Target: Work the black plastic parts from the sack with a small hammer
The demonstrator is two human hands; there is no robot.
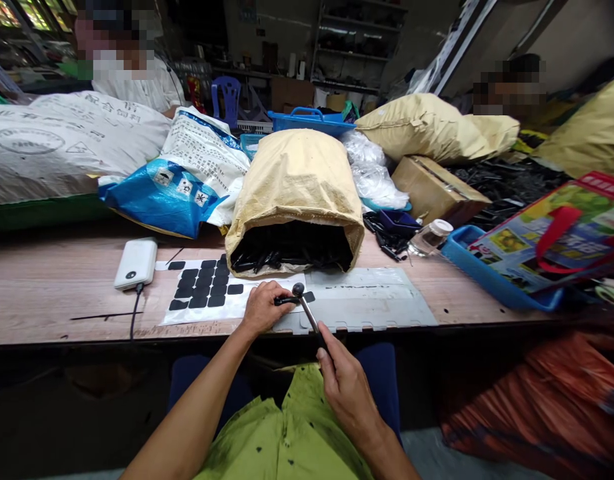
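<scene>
The counter (pixel 61 293) is matt, grainy wood. The hammer (pixel 307 310) has a glossy metal head and shaft. The open sack (pixel 297 187) is coarse tan woven paper. The power bank (pixel 135 263) is smooth white plastic. The pads (pixel 204 283) look matt black.

Pwr bank (pixel 135 263), tan sack (pixel 297 193), blue tray (pixel 491 277)
</scene>
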